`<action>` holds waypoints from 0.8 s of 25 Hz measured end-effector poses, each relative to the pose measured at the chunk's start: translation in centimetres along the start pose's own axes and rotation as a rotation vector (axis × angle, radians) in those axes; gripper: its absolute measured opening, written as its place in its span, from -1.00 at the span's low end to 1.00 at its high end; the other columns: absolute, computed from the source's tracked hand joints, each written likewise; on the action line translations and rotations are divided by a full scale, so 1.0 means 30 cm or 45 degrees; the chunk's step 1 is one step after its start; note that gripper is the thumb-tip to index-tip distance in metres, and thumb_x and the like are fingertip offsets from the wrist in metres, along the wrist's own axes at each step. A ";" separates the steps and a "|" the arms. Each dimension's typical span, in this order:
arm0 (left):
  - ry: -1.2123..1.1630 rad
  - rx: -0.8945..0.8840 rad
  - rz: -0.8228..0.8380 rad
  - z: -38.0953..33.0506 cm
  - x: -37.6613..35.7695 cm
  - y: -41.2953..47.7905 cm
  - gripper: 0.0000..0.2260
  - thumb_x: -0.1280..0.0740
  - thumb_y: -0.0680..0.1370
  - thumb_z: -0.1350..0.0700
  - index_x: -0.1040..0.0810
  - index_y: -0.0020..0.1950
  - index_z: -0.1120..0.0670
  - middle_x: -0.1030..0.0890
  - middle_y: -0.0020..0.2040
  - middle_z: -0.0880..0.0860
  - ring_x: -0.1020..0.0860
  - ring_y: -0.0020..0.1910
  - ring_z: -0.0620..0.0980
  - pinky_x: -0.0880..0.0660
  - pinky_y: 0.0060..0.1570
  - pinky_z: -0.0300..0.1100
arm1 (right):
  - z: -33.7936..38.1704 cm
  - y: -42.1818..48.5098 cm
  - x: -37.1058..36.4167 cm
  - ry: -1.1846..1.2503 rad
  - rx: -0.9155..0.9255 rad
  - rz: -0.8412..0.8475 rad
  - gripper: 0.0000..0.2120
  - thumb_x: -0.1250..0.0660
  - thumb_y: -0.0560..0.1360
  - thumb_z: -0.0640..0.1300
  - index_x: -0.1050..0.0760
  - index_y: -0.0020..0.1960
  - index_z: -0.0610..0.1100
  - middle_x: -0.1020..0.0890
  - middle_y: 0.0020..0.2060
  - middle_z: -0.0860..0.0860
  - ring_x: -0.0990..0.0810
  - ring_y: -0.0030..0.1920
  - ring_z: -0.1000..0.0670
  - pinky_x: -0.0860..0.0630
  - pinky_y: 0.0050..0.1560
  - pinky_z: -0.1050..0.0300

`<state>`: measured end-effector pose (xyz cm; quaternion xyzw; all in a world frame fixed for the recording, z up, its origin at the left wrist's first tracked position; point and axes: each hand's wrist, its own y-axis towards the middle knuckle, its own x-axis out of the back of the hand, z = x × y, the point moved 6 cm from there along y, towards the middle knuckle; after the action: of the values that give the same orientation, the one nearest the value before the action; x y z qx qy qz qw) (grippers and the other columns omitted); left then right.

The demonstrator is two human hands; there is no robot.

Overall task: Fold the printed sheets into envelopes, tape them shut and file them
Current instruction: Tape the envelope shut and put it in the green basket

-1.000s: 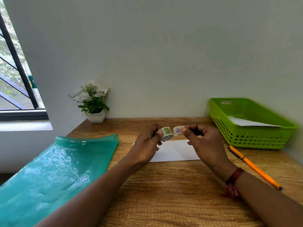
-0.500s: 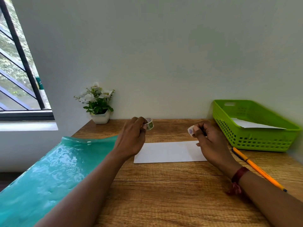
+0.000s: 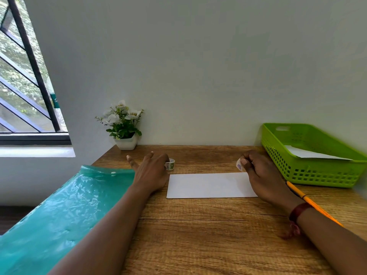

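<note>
**Tape strip ready, envelope waiting to be sealed**

The right hand (image 3: 260, 175) pinches a short tape strip (image 3: 239, 165) between thumb and fingertips, just above the far right corner of the folded sheet (image 3: 208, 185), which lies flat on the desk (image 3: 198, 235) between both hands. The left hand (image 3: 153, 171) hovers with fingers spread beside the tape roll (image 3: 170, 164), which stands on the desk; whether the thumb touches it is hidden. To seal well, the free left hand should probably press the sheet flat while the right lays the strip across the flap edge, one end first, then smooths it down without creases. The green basket (image 3: 317, 175) at the right already holds a white paper (image 3: 313, 154).
</note>
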<state>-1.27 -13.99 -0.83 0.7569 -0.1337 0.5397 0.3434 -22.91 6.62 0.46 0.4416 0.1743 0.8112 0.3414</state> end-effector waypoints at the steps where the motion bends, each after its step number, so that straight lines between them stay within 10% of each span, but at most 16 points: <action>1: 0.009 0.005 0.008 0.002 -0.003 -0.001 -0.83 -0.18 0.60 0.02 -0.43 0.18 -0.11 -0.45 0.39 -0.03 -0.12 0.53 0.06 0.33 0.25 0.48 | -0.011 0.004 -0.002 -0.024 0.006 0.012 -0.84 -0.13 0.61 -0.09 -0.43 -0.10 -0.05 -0.59 -0.15 0.01 -0.55 -0.09 -0.06 -0.49 -0.05 -0.15; 8: 0.081 0.003 0.058 -0.006 -0.016 0.000 -0.71 -0.17 0.60 0.02 -0.40 0.33 -0.13 -0.42 0.43 -0.01 -0.07 0.55 0.07 0.34 0.26 0.48 | -0.023 0.013 0.015 -0.215 0.140 0.084 -0.70 -0.23 0.56 -0.27 -0.39 -0.21 0.10 -0.53 -0.17 0.11 -0.45 -0.07 0.06 -0.31 -0.10 0.13; 20: -0.042 -0.504 -0.280 -0.271 0.108 -0.109 -0.65 -0.29 0.51 0.11 -0.48 0.30 -0.01 -0.54 0.28 -0.02 -0.34 0.37 0.04 -0.08 0.46 0.21 | -0.057 0.020 0.081 -0.433 0.158 0.268 -0.77 -0.22 0.47 -0.38 -0.50 -0.10 -0.08 -0.58 -0.09 0.01 -0.54 -0.08 -0.04 -0.51 -0.10 -0.08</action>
<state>-4.05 -5.67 2.37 0.6935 -0.1593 0.4499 0.5397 -25.50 7.96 1.32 0.6082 0.1168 0.7438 0.2515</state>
